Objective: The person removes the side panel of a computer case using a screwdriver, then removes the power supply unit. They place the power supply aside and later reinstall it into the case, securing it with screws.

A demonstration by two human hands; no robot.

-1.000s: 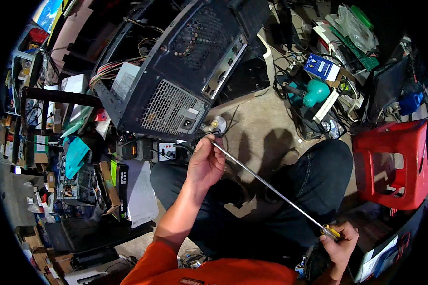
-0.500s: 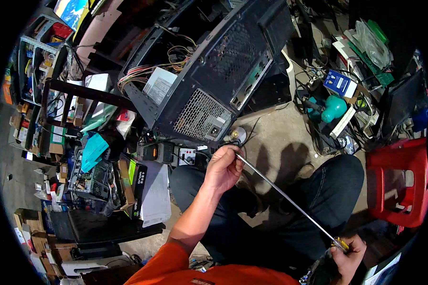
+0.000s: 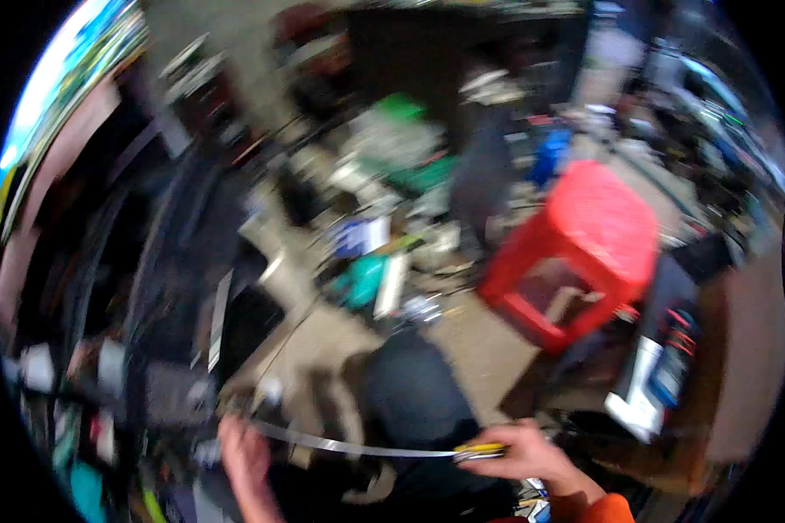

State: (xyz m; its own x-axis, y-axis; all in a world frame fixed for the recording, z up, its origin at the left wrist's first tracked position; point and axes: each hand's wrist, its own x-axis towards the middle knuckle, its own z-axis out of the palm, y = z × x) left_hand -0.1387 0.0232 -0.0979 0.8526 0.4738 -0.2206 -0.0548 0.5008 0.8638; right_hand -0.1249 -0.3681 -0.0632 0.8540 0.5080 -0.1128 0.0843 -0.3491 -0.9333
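Observation:
A long screwdriver [image 3: 349, 448] with a thin metal shaft and a yellow handle stretches across in front of my knees. Its handle sits in my right hand [image 3: 523, 451], fingers closed around it. At the far end of the shaft, my left hand [image 3: 246, 453] has its fingers closed at the tip, though motion smears them. My dark-trousered knee [image 3: 419, 388] shows just above the shaft. To the left, the large black computer case [image 3: 179, 305] is blurred and dark.
A red plastic stool [image 3: 602, 227] stands on the right. Beyond my knee lies a heap with a teal rounded thing [image 3: 362, 281], a blue-and-white box [image 3: 358, 237] and green boards [image 3: 423, 174]. A brown surface [image 3: 672, 436] at lower right has a dark blue device [image 3: 672, 362] beside it.
My view has swung to the right, so the stool and heap now sit more central and the computer case has slid left. Both hands still hold the screwdriver, now nearly level.

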